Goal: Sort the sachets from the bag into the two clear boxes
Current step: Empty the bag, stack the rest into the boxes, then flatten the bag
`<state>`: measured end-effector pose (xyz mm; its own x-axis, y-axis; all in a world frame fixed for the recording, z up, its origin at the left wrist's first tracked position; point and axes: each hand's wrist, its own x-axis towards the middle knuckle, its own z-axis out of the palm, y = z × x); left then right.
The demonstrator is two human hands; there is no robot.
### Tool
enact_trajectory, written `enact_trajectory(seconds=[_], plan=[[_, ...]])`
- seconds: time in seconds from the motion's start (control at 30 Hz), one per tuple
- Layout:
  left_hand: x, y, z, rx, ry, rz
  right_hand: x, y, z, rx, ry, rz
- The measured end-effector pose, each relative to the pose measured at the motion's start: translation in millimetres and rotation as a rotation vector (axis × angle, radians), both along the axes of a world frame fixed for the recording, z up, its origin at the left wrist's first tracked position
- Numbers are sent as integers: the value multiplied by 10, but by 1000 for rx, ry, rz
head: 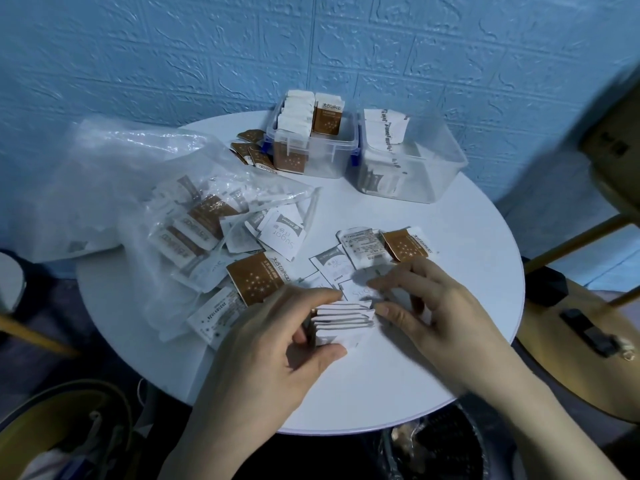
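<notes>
Evidently the gathering step is in hand: seen from the head camera, the left hand [277, 341] grips a fanned stack of white paper sachets [343, 322] between curled fingers and thumb, standing them on edge on the round white table [467, 237], while the right hand [436, 306] rests beside the stack with fingers bent, its fingertips touching loose white sachets [332, 268] lying flat; whether it pinches one I cannot tell. A crumpled clear plastic bag [138, 188] lies at the left, sachets spilling from its mouth, brown-printed ones [254, 277] mixed among white. At the far edge stand the two clear boxes: the left box [311, 147] holds upright brown-and-white packets, the right box [415, 161] holds white ones. By my judgement, the next move calls for squaring the white stack, carrying it well across the table and setting it upright in the right box.
</notes>
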<state>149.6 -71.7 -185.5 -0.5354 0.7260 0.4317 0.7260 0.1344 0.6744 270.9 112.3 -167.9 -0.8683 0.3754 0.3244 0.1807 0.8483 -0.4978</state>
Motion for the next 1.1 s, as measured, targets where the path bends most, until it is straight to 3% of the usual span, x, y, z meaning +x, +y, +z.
enact_trajectory(seconds=[0.17, 0.37, 0.57, 0.8, 0.97, 1.1], plan=[[-10, -7, 7, 21, -21, -3, -142, 164, 185, -95, -232, 205], [-14, 0, 11, 41, -33, -22, -188, 196, 222, -137, -311, 125], [-15, 7, 7, 69, -34, -32, -79, 263, 228, -247, -122, 13], [-10, 12, 6, 67, -53, -21, -35, 4, 147, -548, 359, -106], [-21, 18, -20, 83, -19, -12, -72, -236, -76, -787, 332, -7], [-23, 16, -49, 92, -15, -11, -56, -272, -108, -754, 234, 46]])
